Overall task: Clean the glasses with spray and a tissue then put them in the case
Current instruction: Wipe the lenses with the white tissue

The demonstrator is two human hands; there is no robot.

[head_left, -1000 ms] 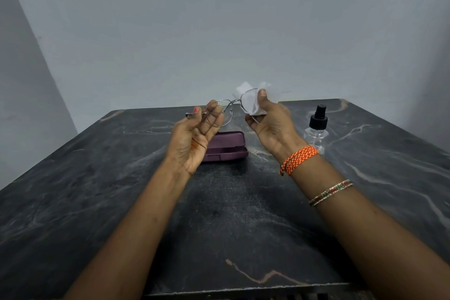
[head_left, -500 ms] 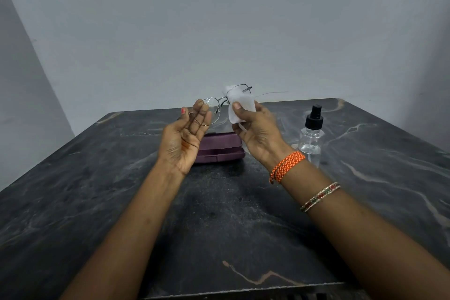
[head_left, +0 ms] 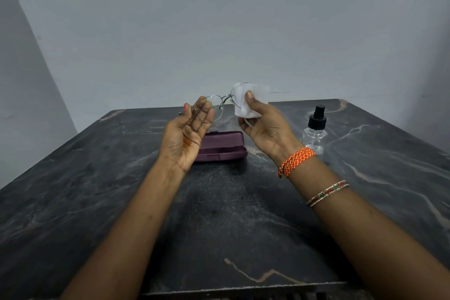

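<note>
Left hand point(head_left: 187, 134) first: palm turned up toward me, fingertips pinching the outer edge of the near lens, so the glasses point(head_left: 214, 108) sit raised above the table point(head_left: 97, 202), well off its surface. That grip should stay on the rim and hinge side, I think, and not on the glass, or I will smear what I am about to wipe. Below and just behind that hand lies the purple case point(head_left: 221, 146), shut, flat on the table; it will need opening later, so I judge the cleaning is still the job and the packing has not begun. Moving across, the thin metal bridge runs to the far lens, which is wrapped in the white tissue point(head_left: 246, 102). My right hand point(head_left: 265, 126) grips that tissue round the lens, thumb pressing on the front; the fingers behind it are hidden. Light pressure and small circles look best here, since the frame is thin wire and would likely bend if I squeeze or twist against the other hand. Furthest right, the spray bottle point(head_left: 315, 133) stands upright on the table, apart from both hands, near my orange wristband point(head_left: 295, 161).
</note>
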